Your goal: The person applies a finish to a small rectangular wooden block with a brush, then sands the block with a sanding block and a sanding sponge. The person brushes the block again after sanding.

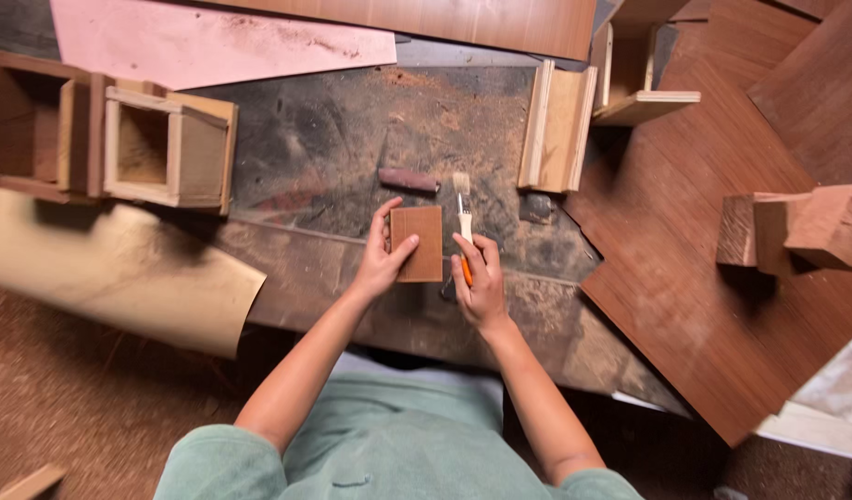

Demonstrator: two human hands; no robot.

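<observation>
Your left hand point(382, 261) was pressed onto the small brown wooden piece point(417, 243), thumb along its far edge and fingers spread over its left side, so the piece lay pinned flat on the dusty workbench point(333, 139) and could not slide. Your right hand point(480, 282) sat just beside it at three o'clock, fingers curled shut around a small brush point(463, 211) with an orange handle; the pale bristles pointed toward twelve o'clock, just off the piece's upper right corner, as though kept ready at the edge. The two hands were apart, with the piece between them.

A short reddish stick point(408, 179) lay near the piece at twelve o'clock. An open wooden box point(167, 153) stood well off at ten o'clock, with a darker box point(32, 125) touching its left side. A pink sheet point(213, 42) lay at eleven o'clock. A pale plywood frame point(557, 125) rested at one o'clock, broad veneer sheets point(704, 278) spread at three o'clock with wooden blocks point(801, 230) on them, and a curled tan sheet point(120, 268) hung off the bench at nine o'clock.
</observation>
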